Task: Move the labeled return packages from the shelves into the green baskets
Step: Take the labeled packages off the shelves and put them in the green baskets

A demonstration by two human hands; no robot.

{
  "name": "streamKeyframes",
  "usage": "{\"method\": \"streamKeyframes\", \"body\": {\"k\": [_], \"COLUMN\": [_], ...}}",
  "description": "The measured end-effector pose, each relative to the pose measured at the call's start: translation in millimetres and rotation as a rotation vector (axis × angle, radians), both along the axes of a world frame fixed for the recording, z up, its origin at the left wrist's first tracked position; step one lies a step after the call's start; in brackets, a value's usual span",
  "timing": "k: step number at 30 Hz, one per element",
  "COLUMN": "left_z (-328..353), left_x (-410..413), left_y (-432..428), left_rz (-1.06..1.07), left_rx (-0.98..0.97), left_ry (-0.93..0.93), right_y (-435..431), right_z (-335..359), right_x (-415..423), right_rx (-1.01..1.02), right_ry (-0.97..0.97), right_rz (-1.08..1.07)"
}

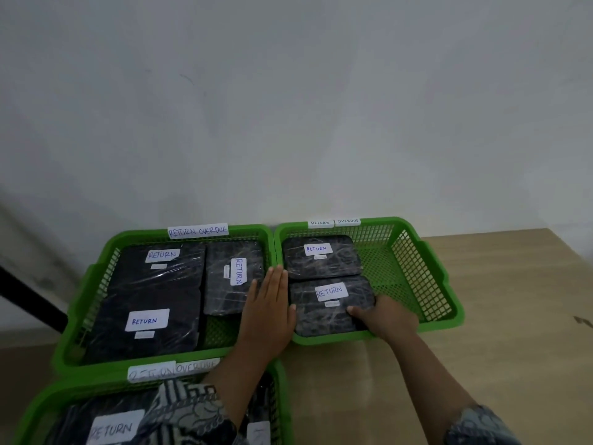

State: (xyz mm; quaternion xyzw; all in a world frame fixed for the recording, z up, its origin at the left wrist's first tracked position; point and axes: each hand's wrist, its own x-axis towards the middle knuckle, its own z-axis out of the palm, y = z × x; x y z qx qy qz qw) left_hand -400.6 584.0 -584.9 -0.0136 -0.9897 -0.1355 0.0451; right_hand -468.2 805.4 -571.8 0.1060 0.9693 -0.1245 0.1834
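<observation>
Three green baskets stand on a wooden table. In the right basket lie two black wrapped packages with white RETURN labels: a far one and a near one. My right hand grips the near package at its right front corner. My left hand lies flat, fingers together, over the rims between the left and right baskets, its thumb touching that package's left edge. The left basket holds three labelled packages. The nearest basket holds more, partly hidden by my sleeve.
Paper tags reading RETURN OVERDUE sit on the basket rims. The wooden table stretches out to the right of the baskets. A pale wall rises behind. A dark bar crosses at the far left.
</observation>
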Motion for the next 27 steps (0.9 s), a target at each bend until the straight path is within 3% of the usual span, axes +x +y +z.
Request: {"method": "streamKeyframes", "body": {"k": [8,11,15,27], "left_z": [3,12,27,73], "left_x": [-1,0,16,165], "left_y": [0,-6,-18,-115], "left_rz": [-0.005,-0.038,-0.045,-0.023], "left_rx": [-0.034,-0.065,-0.052,-0.098], "left_ry": [-0.063,-0.144,-0.114,-0.029], "right_y": [0,-1,-12,-161], "right_z": [-6,1,17,67], "right_x": [0,14,45,186], "right_rx": [0.063,0.014,-0.079,-0.149], "right_ry": [0.050,0.227,0.466,0.607], "right_rz": [0.007,0.053,0.130,0.485]}}
